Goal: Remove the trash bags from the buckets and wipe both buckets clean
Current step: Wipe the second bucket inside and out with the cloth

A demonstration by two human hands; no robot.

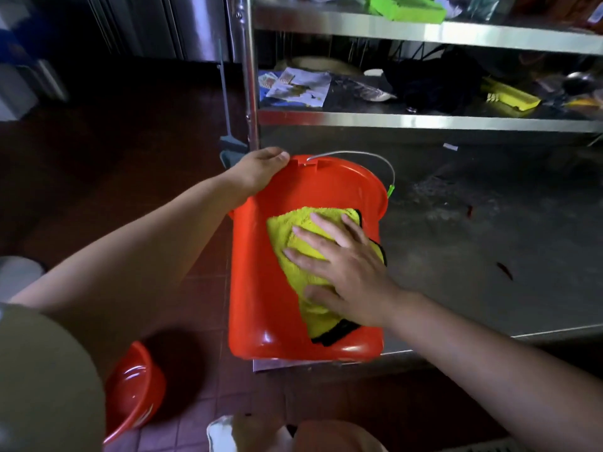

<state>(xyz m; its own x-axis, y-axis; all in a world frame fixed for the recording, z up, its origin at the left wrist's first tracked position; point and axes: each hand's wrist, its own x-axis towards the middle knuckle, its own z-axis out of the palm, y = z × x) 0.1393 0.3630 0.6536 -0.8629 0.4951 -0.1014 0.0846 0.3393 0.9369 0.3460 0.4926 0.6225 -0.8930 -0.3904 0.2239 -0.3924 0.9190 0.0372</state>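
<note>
Fingers (303,234) of the right hand (346,272) lay spread, pressing a yellow cloth (301,243) against the orange bucket (261,282) tipped on the steel shelf (489,256). The left hand (257,172) gripped its rim, fingers curled. A second orange bucket (133,386) stood on the floor.

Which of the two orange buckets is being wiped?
The orange bucket on the steel shelf, with the yellow cloth inside; the other bucket stands untouched on the floor.
</note>
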